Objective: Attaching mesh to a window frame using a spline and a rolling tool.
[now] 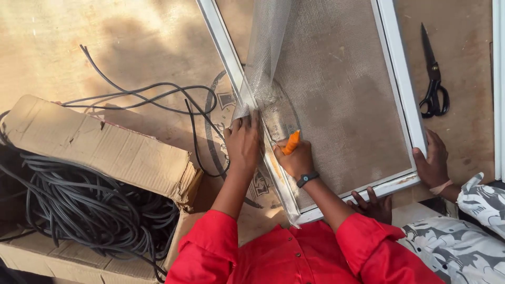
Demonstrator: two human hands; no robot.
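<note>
Grey mesh (336,89) lies stretched over a white window-screen frame (402,79) on a plywood work surface (131,37), and the work in hand looks like trimming the surplus mesh along the frame's left rail. The left hand (242,143) rests fingers-down and nearly flat on that rail, pinning the mesh where a loose strip of excess mesh (265,47) stands up and folds away from the frame. The right hand (297,158), a dark band on its wrist, is closed in a fist round an orange-handled tool (291,142), probably a cutter; its tip meets the mesh just inside the rail, though the blade itself is too small to make out. At the frame's near right corner another person's hand (432,163) presses on the outer edge, and a second hand (374,205) of that person steadies the bottom rail. Black scissors (434,79) lie well apart to the right, and a cardboard box (100,147) of coiled black cord (89,205) sits to the left, with loose lengths trailing across the plywood. Judging from this, the cut is partway along the rail; the next move calls for keeping the mesh taut under the left hand and the tool running close beside the groove, without nicking the fitted mesh.
</note>
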